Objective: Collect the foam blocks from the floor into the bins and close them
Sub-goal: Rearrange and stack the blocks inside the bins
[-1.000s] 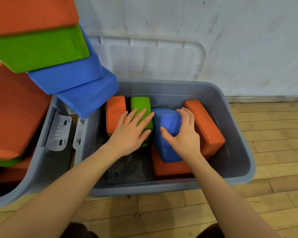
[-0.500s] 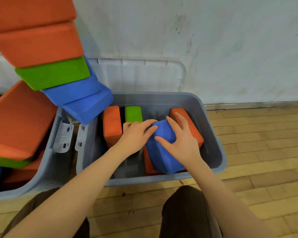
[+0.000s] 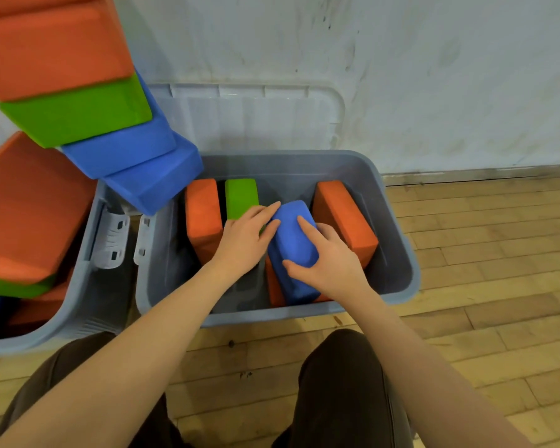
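A person kneels on a wood floor (image 3: pixel 485 253) in front of a grey bin (image 3: pixel 398 240) that stands by a white wall (image 3: pixel 434 76). Both hands are down inside the bin, on one blue block (image 3: pixel 293 244).

The right hand (image 3: pixel 328 263) wraps around the blue block from the right side. Its thumb is pressed against the near part of the block and one finger lies flat on top. The other fingers are behind the block and cannot be seen. The left hand (image 3: pixel 244 239) is on the left side of the block. Its fingers are close together and push against the block's top left edge.

The blue block stands tilted in the middle of the bin. It rests on an orange block (image 3: pixel 274 286) that lies under it. Just to its right an orange block (image 3: pixel 345 218) leans against the bin's right side. To its left a green block (image 3: pixel 241 197) stands upright, and next to that stands another orange block (image 3: pixel 202 218).

The bin's lid (image 3: pixel 249 121) is open and leans back on the wall.

On the left is a second grey bin (image 3: pixel 88 305). It is piled high with orange, green and blue blocks, and the pile (image 3: pixel 78 101) leans over toward the first bin. Two white clips (image 3: pixel 112 240) sit where the two bins meet.
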Motion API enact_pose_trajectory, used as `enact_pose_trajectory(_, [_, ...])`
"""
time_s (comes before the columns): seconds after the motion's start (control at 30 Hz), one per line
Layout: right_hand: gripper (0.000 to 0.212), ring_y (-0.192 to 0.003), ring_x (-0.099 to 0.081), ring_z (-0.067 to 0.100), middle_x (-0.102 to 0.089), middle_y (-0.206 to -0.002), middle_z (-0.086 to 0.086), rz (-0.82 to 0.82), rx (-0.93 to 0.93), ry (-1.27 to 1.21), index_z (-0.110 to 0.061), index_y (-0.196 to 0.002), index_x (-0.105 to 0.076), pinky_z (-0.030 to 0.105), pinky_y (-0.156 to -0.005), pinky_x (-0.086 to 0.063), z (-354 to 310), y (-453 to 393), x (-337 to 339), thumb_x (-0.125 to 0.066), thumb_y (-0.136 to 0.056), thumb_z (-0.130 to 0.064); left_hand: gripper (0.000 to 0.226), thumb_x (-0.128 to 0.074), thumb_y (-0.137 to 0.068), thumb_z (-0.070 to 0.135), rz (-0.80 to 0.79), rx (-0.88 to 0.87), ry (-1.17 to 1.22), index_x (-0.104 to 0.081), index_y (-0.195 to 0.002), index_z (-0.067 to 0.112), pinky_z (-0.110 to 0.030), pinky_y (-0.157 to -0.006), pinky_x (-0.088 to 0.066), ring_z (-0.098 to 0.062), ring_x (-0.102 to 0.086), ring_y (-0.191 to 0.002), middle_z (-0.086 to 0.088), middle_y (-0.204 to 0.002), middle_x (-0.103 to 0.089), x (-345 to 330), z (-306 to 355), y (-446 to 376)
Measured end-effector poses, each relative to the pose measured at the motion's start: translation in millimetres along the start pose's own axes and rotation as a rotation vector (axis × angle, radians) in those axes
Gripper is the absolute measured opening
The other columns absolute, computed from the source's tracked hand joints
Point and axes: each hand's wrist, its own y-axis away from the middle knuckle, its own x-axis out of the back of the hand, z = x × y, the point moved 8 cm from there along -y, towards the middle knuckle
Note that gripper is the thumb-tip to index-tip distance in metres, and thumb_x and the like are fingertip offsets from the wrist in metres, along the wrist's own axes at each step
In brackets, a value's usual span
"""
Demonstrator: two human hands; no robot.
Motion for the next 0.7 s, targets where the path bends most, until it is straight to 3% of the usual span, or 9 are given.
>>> enact_pose_trajectory(0.13, [0.079, -0.119, -0.049, 0.018, -0.034, -0.145, -0.001, 0.042, 0.003, -0.027, -0.033, -0.147, -0.026, 0.037, -0.092, -0.046, -23.3, 5.4, 17.6, -0.062, -0.08, -0.053, 0.058, -0.022, -0.09, 0.054, -0.001, -0.058, -0.206, -0.042, -0.14, 0.03, -0.035, -0.093, -0.029, -0.018, -0.051, -0.119, 0.007, -0.137, -0.051, 31.1, 12.8, -0.6])
enact_pose_trajectory(0.2, [0.077, -0.119, -0.049, 0.018, -0.037, -0.143, -0.002, 0.069, 0.02, -0.044, -0.033, -0.146, -0.029, 0.037, -0.093, -0.046, -42.6, 6.9, 26.0, -0.061, -0.08, -0.055, 0.065, -0.013, -0.086, 0.056, 0.025, -0.071, -0.247, -0.042, -0.139, 0.032, -0.033, -0.093, -0.026, -0.017, -0.051, -0.12, 0.009, -0.138, -0.051, 53.5, 15.9, 1.8])
enact_pose_trajectory(0.4, [0.076, -0.119, -0.05, 0.021, -0.038, -0.142, -0.002, 0.037, 0.1, 0.005, -0.033, -0.144, -0.033, 0.036, -0.094, -0.044, -105.3, 5.6, 21.5, -0.062, -0.078, -0.056, 0.07, -0.012, -0.082, 0.059, 0.073, -0.042, -0.344, -0.047, -0.136, 0.032, -0.036, -0.091, -0.026, -0.02, -0.047, -0.122, 0.013, -0.135, -0.053, 114.5, -4.9, 23.8])
enact_pose_trajectory(0.6, [0.073, -0.114, -0.051, 0.02, -0.04, -0.136, -0.003, 0.01, 0.162, 0.015, -0.031, -0.143, -0.034, 0.033, -0.088, -0.043, -148.5, 3.3, 8.9, -0.061, -0.08, -0.054, 0.074, -0.01, -0.079, 0.062, 0.101, 0.06, -0.253, -0.041, -0.14, 0.033, -0.037, -0.093, -0.031, -0.023, -0.046, -0.12, 0.012, -0.14, -0.048, 142.3, -38.3, 43.4])
enact_pose_trajectory(0.7, [0.073, -0.117, -0.05, 0.02, -0.043, -0.136, -0.002, 0.031, 0.158, -0.049, -0.03, -0.143, -0.036, 0.034, -0.092, -0.044, -159.5, 0.3, 15.3, -0.063, -0.079, -0.053, 0.072, -0.015, -0.081, 0.059, 0.15, 0.039, -0.216, -0.045, -0.137, 0.027, -0.039, -0.091, -0.033, -0.026, -0.052, -0.111, 0.005, -0.124, -0.06, 159.3, -34.1, 43.3])
